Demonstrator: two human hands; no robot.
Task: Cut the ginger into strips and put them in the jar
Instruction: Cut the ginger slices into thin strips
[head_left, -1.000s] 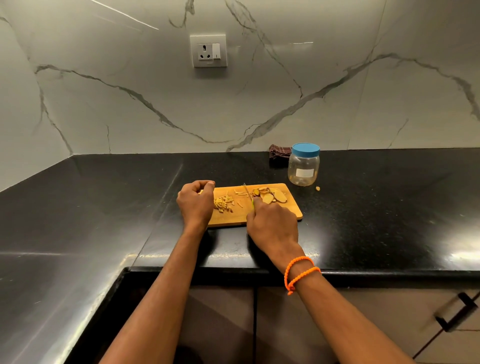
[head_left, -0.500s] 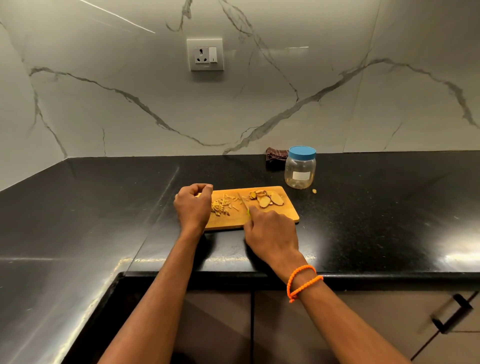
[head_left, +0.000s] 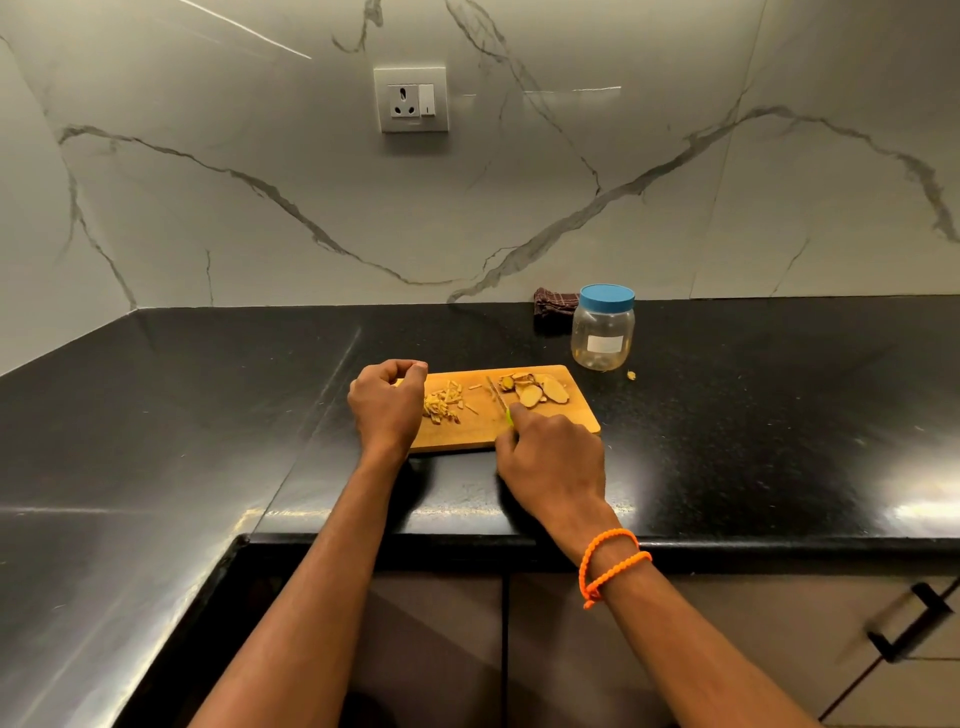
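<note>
**Ginger on the board, between two hands**

In the middle of the frame a wooden cutting board (head_left: 483, 434) lies on the black counter (head_left: 753, 415). The left hand (head_left: 387, 405) is over the left end of the board, with its fingers curled in and thumb against the fingertips; whether it pinches something I cannot tell. Just to the right of this hand lies a small heap of ginger strips (head_left: 442, 404), near the knuckles.

The right hand (head_left: 553, 460) is at the lower edge of the board, right of centre, and grips a knife (head_left: 498, 397) by a green handle, mostly hidden in the fist. The thin blade goes up the frame from the hand. Just to the right of the blade, above the right hand, lie the ginger slices (head_left: 537, 391), not cut into strips.

The jar (head_left: 602, 332) stands to the upper right of the board, close to its corner, with its blue lid (head_left: 607, 298) on. A tiny ginger piece (head_left: 631, 375) lies on the counter beside the jar. Behind the jar is a dark cloth (head_left: 553, 309).
</note>
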